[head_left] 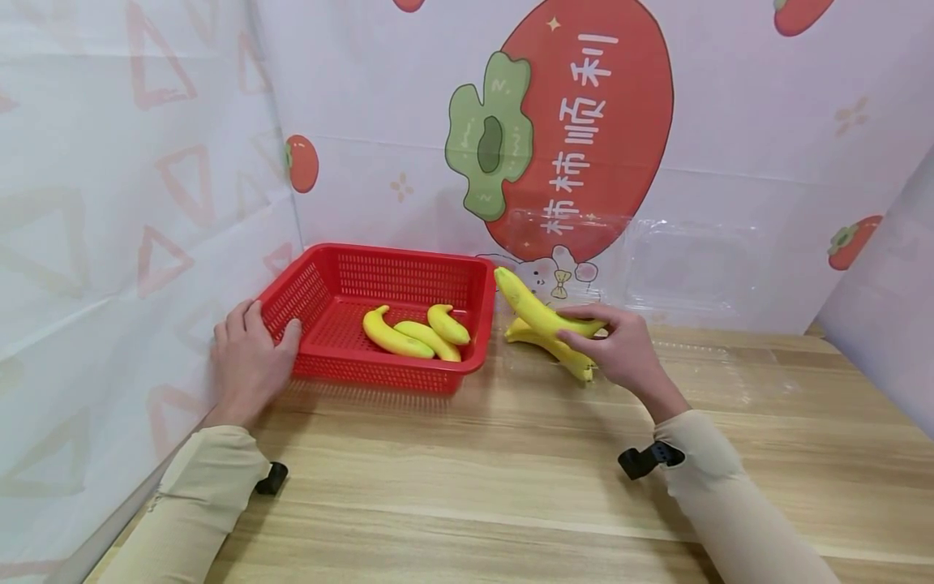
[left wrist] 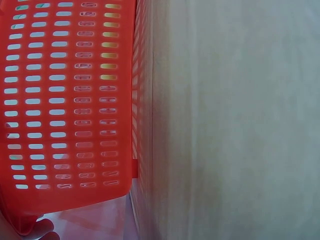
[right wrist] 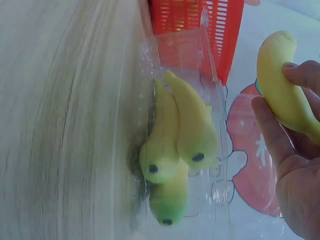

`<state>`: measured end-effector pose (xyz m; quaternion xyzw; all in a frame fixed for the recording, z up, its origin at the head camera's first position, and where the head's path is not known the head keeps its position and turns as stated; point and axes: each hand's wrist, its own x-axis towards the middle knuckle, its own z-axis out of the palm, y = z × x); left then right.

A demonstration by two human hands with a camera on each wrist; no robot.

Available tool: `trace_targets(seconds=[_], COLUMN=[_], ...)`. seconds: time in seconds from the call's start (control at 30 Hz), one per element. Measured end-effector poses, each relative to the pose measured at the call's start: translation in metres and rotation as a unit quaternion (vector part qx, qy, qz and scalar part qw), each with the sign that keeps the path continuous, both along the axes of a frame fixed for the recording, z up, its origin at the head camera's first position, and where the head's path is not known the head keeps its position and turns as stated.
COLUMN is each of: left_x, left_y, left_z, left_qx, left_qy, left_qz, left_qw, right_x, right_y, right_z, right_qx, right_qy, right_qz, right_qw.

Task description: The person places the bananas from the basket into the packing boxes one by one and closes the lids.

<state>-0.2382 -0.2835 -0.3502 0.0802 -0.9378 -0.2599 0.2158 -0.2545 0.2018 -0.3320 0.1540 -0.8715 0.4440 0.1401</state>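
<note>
My left hand (head_left: 251, 357) grips the left end of a red perforated plastic basket (head_left: 485, 324), and its fingertips (left wrist: 42, 229) show at the basket's corner in the left wrist view. Several yellow bananas lie inside; one is a curved banana (head_left: 394, 334) near the front wall. On the right, my right hand (head_left: 616, 345) pinches another banana (head_left: 536, 302) between thumb and fingers, raised above a clear plastic box (right wrist: 220, 195). Three bananas rest in that box in the right wrist view, among them a green-ended banana (right wrist: 167, 202) partly covered by the others.
The clear lid (head_left: 693, 264) of the box stands raised against the back sheet (head_left: 730, 122), which is printed with persimmons. A white sheet (head_left: 95, 243) walls the left side. Wood-grain tabletop (head_left: 452, 487) stretches in front of basket and box.
</note>
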Motion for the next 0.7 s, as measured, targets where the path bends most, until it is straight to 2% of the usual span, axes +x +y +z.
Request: trace_targets(seconds=[0.43, 0.7], left_x=[-0.001, -0.002], left_y=[-0.001, -0.001], left_z=[-0.001, 0.001], left_qx=[0.000, 0.002], left_qy=[0.001, -0.005], left_qz=[-0.001, 0.001], left_qw=[1.0000, 1.0000], right_x=[-0.004, -0.004], right_y=[0.012, 0.007], right_z=[-0.005, -0.009], right_qx=[0.038, 0.058], right_qy=[0.035, 0.021], right_qz=[-0.009, -0.012], right_qw=[0.999, 0.998])
